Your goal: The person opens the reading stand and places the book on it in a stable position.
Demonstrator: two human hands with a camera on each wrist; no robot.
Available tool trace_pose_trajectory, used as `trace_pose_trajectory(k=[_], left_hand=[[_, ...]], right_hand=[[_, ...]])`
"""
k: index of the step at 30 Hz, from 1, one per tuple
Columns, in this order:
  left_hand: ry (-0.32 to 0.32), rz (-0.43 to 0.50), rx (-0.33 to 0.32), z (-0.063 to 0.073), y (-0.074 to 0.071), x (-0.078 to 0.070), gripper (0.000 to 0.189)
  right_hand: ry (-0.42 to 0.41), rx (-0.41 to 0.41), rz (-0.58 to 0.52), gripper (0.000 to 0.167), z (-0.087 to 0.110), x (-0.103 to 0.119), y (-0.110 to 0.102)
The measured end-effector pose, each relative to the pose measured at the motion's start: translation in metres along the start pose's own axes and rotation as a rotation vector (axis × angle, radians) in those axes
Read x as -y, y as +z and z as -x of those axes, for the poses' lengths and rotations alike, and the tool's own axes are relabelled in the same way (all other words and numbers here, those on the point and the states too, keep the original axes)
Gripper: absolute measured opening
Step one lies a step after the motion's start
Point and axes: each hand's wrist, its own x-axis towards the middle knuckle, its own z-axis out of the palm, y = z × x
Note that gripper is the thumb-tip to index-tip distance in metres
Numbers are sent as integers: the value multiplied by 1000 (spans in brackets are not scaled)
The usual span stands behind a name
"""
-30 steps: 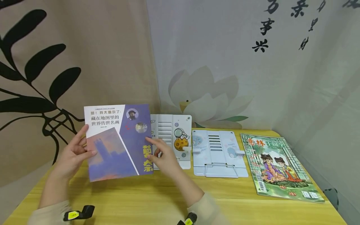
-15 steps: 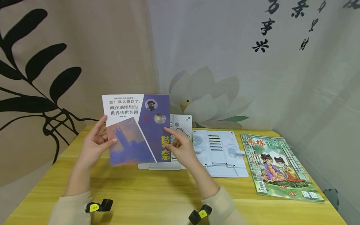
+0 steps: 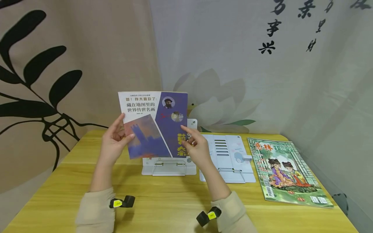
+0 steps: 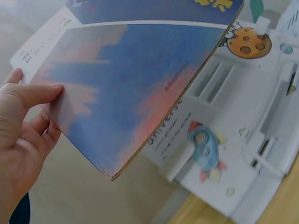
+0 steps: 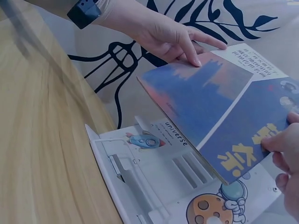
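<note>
A thin purple and white book (image 3: pixel 172 136) is held upright in the air, its cover facing me. My left hand (image 3: pixel 114 137) pinches its left edge, thumb on the cover. At the opposite edge, my right hand (image 3: pixel 198 147) pinches the book, as the right wrist view also shows with the right thumb (image 5: pixel 280 140) on the cover. Behind and below the book stands a white bookstand (image 3: pixel 169 166) with a rocket and astronaut print, partly hidden. In the left wrist view, a gap shows between the book's lower edge and the bookstand (image 4: pixel 224 154).
Just right stands a second, pale blue bookstand (image 3: pixel 230 158) with a wire holder at its foot. A green magazine (image 3: pixel 288 171) lies at the right of the wooden table (image 3: pixel 163 204). A printed curtain (image 3: pixel 122 48) hangs behind the table.
Both hands have carried the book right and upward, from left of the astronaut bookstand to in front of it. The bookstands and the magazine stay put.
</note>
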Motion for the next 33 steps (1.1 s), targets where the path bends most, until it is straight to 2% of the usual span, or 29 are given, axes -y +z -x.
trace_pose_trajectory(k=[4,11,16,22,26,33], left_hand=[[17,-57,-58,-4,11,4,74],[88,-110,-164,-12,24,15,69],[99,-131,-232,-15,32,22,63],[82,-149,-252,-19,42,27,60],[63,-155,-261,-20,46,28,59],[8,-172,-246,-14,55,16,59]], right_hand=[[-1,-46,13,55,0,-4,-2],[-32,-122,28,53,1,-9,1],[-68,-169,30,51,0,-13,3],[-55,-219,6,50,-3,-22,1],[-79,-228,3,47,-4,-25,1],[-105,-215,35,41,-1,0,-6]])
